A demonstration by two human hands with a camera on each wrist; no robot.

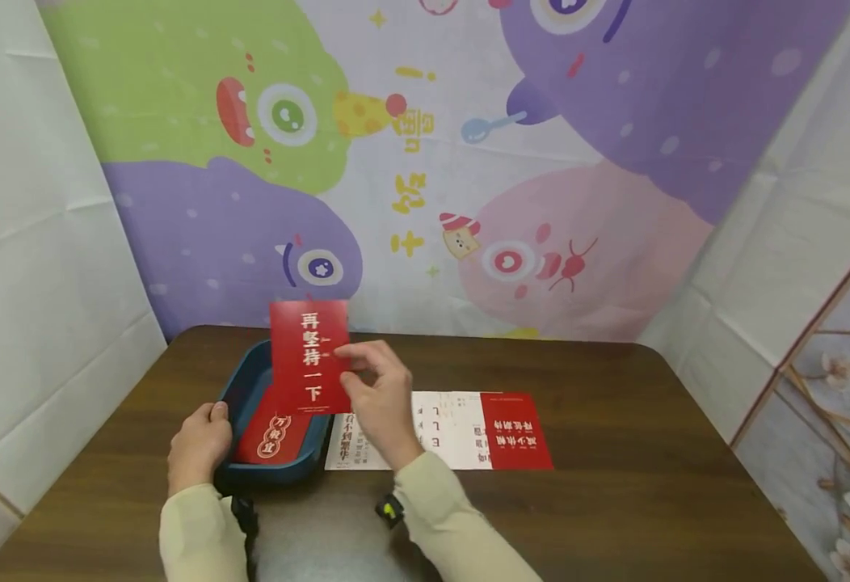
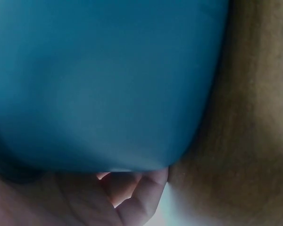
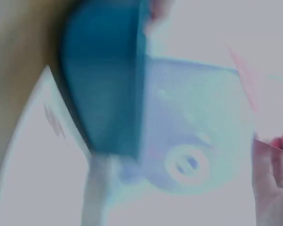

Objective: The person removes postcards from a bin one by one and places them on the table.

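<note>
My right hand (image 1: 381, 396) pinches a red card (image 1: 311, 356) with white Chinese characters by its right edge, between thumb and fingers. The card is raised over the right part of a blue tray (image 1: 312, 454) and covers some of it. Inside the tray lies another red card (image 1: 254, 440) with characters in a rounded outline. My left hand (image 1: 195, 444) holds the tray's left side, thumb at the rim. In the left wrist view its fingers (image 2: 141, 200) bend against the blue wall. The right wrist view is blurred, with the right hand's fingers at its right edge.
Right of the tray, several printed white cards (image 1: 447, 428) lie in an overlapping row, ending in a red-and-white card (image 1: 519, 432). Everything stands on a dark wooden table (image 1: 614, 485). A cartoon-print cloth (image 1: 410, 307) hangs behind, with white cloth walls at both sides.
</note>
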